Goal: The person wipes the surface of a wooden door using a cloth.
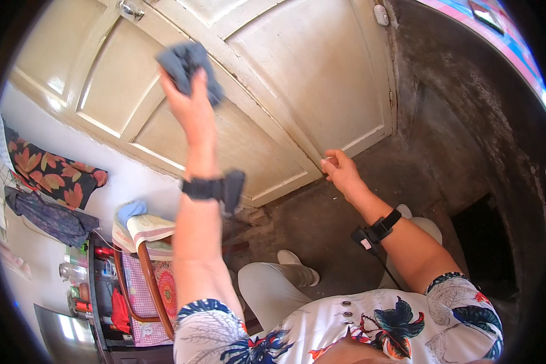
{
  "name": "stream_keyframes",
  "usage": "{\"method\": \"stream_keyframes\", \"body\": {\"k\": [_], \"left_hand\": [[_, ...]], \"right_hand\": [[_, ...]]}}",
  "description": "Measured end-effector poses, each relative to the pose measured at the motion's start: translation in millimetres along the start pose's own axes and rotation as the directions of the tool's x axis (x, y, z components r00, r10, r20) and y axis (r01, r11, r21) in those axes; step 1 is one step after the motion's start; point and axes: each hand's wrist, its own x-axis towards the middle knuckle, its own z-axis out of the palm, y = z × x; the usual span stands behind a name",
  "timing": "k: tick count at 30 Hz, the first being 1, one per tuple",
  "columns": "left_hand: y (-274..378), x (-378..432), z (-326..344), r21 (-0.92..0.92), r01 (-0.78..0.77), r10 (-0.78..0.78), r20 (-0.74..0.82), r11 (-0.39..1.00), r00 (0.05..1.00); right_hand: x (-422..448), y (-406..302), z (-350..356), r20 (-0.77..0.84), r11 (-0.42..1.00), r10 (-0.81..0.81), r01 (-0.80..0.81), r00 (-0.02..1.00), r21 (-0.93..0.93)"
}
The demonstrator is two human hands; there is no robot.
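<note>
A folded grey-blue cloth [189, 68] is in my left hand [189, 102], held against or just over the cream panelled wooden door at the upper left; whether it touches is hard to tell. My right hand [341, 170] is at the bottom edge of the paired door [318, 63], near the seam between the two leaves. Its fingers are curled, with a small pale bit at the fingertips that I cannot identify. A metal knob [131, 10] sits on the left leaf, and a pale oval fitting [381, 15] at the top right.
At the left stand a wooden armchair [150, 273] draped with cloths and a shelf [95, 291] with jars. Garments [50, 173] hang on the white wall. A dark worn ledge [473, 68] curves along the right, beside a checked cloth [518, 50] with a phone [487, 16].
</note>
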Motion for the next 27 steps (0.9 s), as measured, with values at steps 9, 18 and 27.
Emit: {"method": "stream_keyframes", "body": {"k": [9, 18, 27], "left_hand": [[-24, 113, 32, 0.927, -0.34, 0.394, 0.257, 0.158, 0.882], [-49, 66, 38, 0.914, -0.311, 0.329, 0.219, 0.262, 0.919], [-112, -73, 47, 0.864, -0.316, 0.089, 0.306, 0.393, 0.948]], "right_hand": [[-4, -7, 2, 0.08, 0.996, 0.044, -0.051, 0.996, 0.078], [-8, -1, 1, 0.159, 0.996, 0.007, -0.021, 0.987, 0.089], [-5, -1, -3, 0.175, 0.997, 0.051, -0.06, 0.983, 0.042]]}}
